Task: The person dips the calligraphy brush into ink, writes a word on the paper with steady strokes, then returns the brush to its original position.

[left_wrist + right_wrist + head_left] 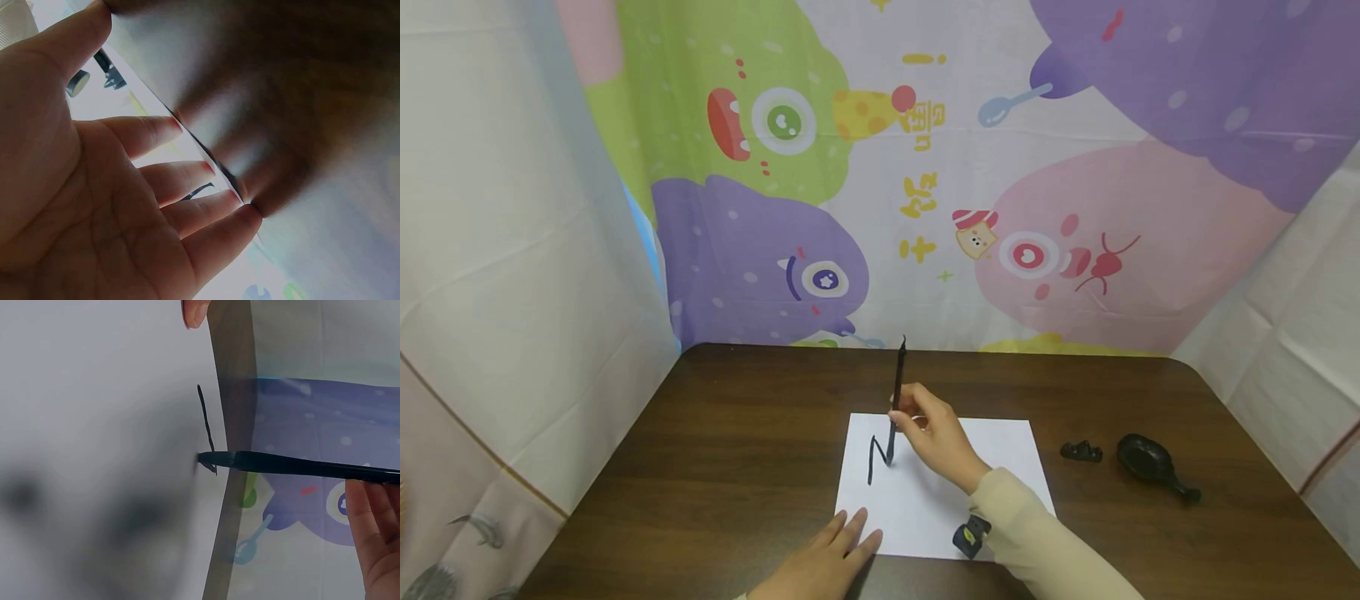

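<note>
My right hand [942, 437] pinches a black writing brush [898, 387] by its handle and holds it nearly upright. In the right wrist view the dark tip of the brush [275, 462] meets the white sheet of paper [94, 375] at the end of a black stroke. The inked line [871, 461] rises on the left part of the paper [947, 500], then slants down to the right to the tip. With fingers spread and straight, my left hand [823, 558] rests at the near left corner of the sheet.
Right of the paper lie a small black brush rest [1081, 452] and a black dish with a short handle [1153, 467], both on the brown wooden table [737, 450]. A black camera [972, 536] sits on my right wrist. A cartoon-printed curtain [880, 167] hangs behind the table.
</note>
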Available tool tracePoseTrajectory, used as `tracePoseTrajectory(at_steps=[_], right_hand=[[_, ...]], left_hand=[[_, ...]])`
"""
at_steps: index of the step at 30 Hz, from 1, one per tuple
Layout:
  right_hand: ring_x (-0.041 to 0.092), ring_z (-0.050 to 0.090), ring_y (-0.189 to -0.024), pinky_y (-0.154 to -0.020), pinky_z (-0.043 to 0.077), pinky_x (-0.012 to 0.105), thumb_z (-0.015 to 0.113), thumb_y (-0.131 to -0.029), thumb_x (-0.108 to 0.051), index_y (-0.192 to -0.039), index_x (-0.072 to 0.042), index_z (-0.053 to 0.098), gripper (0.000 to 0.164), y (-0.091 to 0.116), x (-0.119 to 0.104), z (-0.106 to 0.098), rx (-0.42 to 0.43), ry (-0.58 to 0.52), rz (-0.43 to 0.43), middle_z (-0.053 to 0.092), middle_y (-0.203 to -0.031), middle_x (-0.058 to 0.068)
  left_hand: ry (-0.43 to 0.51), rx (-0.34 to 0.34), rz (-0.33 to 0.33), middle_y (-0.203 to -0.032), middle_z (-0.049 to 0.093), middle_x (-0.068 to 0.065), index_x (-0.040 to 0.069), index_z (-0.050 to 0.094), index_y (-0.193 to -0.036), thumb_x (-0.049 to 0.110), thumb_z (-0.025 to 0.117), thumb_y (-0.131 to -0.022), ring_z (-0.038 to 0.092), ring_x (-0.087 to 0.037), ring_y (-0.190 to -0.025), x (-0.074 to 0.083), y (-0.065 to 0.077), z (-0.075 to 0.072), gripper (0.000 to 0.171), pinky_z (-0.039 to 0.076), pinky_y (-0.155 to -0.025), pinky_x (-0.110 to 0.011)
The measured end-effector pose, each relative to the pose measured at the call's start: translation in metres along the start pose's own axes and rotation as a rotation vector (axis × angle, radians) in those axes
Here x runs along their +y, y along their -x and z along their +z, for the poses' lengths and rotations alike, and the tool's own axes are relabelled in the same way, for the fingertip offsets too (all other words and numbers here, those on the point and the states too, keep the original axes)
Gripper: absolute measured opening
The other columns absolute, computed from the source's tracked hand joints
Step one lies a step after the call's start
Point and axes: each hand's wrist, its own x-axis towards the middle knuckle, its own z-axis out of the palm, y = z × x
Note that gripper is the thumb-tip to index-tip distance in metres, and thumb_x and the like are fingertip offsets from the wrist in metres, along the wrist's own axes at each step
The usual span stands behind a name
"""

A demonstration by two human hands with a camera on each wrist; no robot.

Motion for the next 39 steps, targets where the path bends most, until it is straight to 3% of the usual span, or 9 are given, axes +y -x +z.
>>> tracePoseTrajectory(at_steps=[9, 23, 30, 39], right_hand=[[0.015, 0.067, -0.083, -0.070, 0.057, 0.023, 0.065, -0.094, -0.009, -0.109, -0.006, 0.059, 0.016, 0.003, 0.000, -0.003, -0.021, -0.037, 0.012, 0.065, -0.089, 0.005], [0.025, 0.069, -0.077, -0.070, 0.058, 0.023, 0.065, -0.093, -0.007, -0.107, -0.008, 0.060, 0.014, 0.007, -0.005, -0.007, -0.040, -0.091, 0.038, 0.066, -0.085, 0.010], [0.036, 0.068, -0.077, -0.070, 0.060, 0.037, 0.062, -0.092, 0.001, -0.107, -0.001, 0.059, 0.015, 0.006, -0.004, -0.007, -0.054, -0.097, 0.054, 0.065, -0.085, 0.020], [0.024, 0.070, -0.078, -0.069, 0.060, 0.027, 0.065, -0.093, -0.006, -0.108, -0.008, 0.059, 0.016, 0.003, -0.005, -0.015, -0.049, -0.138, 0.021, 0.066, -0.088, 0.012]], left_hand=[[0.015, -0.032, -0.016, -0.160, 0.032, -0.011, 0.025, 0.040, -0.150, 0.072, 0.064, -0.076, 0.035, -0.042, -0.142, 0.001, -0.002, -0.001, 0.091, 0.046, -0.100, -0.060], [0.015, -0.011, -0.016, -0.159, 0.032, -0.011, 0.025, 0.041, -0.150, 0.072, 0.064, -0.075, 0.036, -0.042, -0.142, 0.001, -0.001, 0.000, 0.091, 0.046, -0.102, -0.058], [0.015, -0.006, -0.016, -0.159, 0.033, -0.011, 0.025, 0.041, -0.150, 0.073, 0.064, -0.075, 0.036, -0.042, -0.142, 0.001, -0.001, 0.000, 0.091, 0.047, -0.100, -0.060], [0.023, -0.039, -0.027, -0.160, 0.032, -0.010, 0.026, 0.041, -0.150, 0.072, 0.065, -0.075, 0.035, -0.042, -0.142, 0.001, -0.002, -0.002, 0.091, 0.046, -0.100, -0.059]])
